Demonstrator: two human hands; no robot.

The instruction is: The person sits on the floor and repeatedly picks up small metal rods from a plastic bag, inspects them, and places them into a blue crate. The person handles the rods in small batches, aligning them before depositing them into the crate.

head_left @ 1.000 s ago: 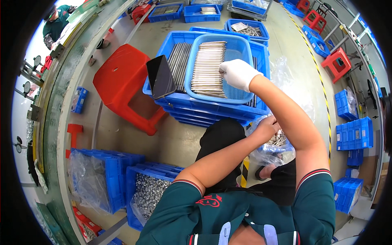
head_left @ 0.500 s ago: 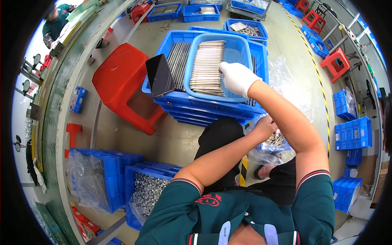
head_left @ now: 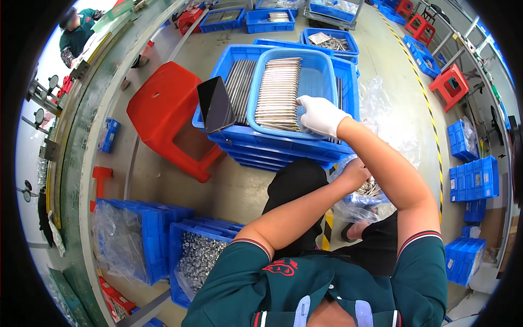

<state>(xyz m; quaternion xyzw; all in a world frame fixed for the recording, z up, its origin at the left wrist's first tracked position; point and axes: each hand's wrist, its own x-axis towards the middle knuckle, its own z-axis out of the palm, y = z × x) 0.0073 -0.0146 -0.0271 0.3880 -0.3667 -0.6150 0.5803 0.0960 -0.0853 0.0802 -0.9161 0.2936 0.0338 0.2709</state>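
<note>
In the head view, your curled, white-gloved right hand (head_left: 323, 116) has shifted toward you, alongside the nearer slim, silvery metal rods (head_left: 278, 95) in the light-blue plastic basket (head_left: 316, 71). Whether it or your bare left hand (head_left: 357, 171) grasps anything, I can't tell.

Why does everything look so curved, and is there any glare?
In the head view, the wide fisheye lens bends straight edges, such as the striped floor tape, and leaves dark corners; also in the head view, glare whitens the clear plastic and the metal rods shine.
</note>
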